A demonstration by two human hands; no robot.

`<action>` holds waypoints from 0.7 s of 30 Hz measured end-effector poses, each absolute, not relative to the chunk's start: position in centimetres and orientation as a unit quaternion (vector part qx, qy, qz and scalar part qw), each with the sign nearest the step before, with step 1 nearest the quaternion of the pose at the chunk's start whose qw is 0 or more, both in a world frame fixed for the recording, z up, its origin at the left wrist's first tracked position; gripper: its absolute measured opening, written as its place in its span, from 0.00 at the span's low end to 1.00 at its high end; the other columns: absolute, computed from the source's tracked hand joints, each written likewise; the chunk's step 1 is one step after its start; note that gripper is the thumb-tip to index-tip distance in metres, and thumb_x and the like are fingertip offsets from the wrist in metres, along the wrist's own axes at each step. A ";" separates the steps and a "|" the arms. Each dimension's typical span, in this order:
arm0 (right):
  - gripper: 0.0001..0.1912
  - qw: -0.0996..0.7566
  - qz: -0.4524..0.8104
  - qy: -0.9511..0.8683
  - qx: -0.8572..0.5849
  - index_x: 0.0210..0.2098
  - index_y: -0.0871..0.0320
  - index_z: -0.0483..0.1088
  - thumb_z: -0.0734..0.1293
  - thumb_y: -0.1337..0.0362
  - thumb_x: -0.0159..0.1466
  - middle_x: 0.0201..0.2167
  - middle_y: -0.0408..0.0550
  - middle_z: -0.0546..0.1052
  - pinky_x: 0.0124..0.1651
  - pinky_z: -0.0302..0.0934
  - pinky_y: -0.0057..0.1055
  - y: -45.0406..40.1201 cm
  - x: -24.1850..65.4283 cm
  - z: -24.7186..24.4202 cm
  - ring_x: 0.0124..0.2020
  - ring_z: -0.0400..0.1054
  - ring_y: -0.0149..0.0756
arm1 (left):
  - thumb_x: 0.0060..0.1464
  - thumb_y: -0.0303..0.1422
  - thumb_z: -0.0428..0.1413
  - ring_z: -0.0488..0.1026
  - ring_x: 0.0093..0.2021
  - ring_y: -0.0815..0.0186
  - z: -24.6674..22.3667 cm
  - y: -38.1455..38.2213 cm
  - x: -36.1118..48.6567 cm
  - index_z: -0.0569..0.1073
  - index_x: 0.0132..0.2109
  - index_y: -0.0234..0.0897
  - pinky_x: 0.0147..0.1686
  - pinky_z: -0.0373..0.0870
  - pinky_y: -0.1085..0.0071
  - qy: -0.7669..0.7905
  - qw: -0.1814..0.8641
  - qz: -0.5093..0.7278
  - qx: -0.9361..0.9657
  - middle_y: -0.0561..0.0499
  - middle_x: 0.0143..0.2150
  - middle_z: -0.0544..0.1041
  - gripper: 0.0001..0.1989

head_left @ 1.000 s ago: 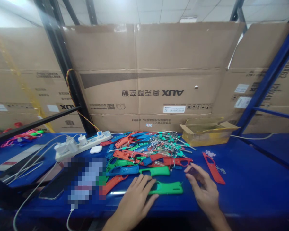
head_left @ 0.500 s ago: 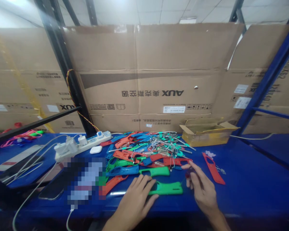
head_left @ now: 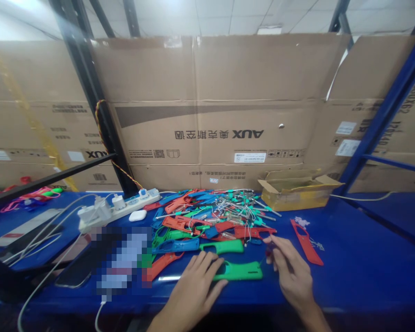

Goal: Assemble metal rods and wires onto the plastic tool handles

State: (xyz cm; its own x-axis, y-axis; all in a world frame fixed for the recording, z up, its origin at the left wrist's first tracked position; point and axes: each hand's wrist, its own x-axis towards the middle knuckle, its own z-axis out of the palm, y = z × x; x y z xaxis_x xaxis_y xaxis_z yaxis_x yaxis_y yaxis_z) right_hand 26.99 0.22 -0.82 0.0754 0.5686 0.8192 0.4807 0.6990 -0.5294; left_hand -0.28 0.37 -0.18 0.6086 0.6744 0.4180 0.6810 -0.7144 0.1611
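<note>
Lighter [head_left: 242,270] partly hidden under left hand [head_left: 201,281], right fingertips [head_left: 268,240] blurred

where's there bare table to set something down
The widest bare stretch of table is right of the lone red handle; a small one fronts the held green handle. Crowded: the heap beyond it, and around the power strip.

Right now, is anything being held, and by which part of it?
The left hand holds the green utility lighter around its front end, by the trigger opening. The right hand pinches a small dark item, too blurred to tell where.
</note>
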 end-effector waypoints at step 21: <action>0.18 0.644 0.042 -0.646 -0.407 0.60 0.52 0.71 0.67 0.65 0.71 0.42 0.51 0.81 0.24 0.72 0.28 0.2 27.1 -1.4 0.27 0.75 0.33 | 0.71 0.40 0.52 0.74 0.56 0.52 -0.1 0.3 -0.2 0.69 0.63 0.41 0.55 0.75 0.53 -0.378 0.013 -0.224 -0.898 0.45 0.56 0.76 0.18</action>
State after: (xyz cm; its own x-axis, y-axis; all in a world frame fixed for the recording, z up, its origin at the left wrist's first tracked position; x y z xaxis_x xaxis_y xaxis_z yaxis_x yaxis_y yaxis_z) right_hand 27.09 0.23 -1.38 0.1613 0.5802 0.7984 0.4728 0.6647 -0.5785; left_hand -0.24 0.34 -0.08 0.6146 0.6724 0.4125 0.6844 -0.7145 0.1451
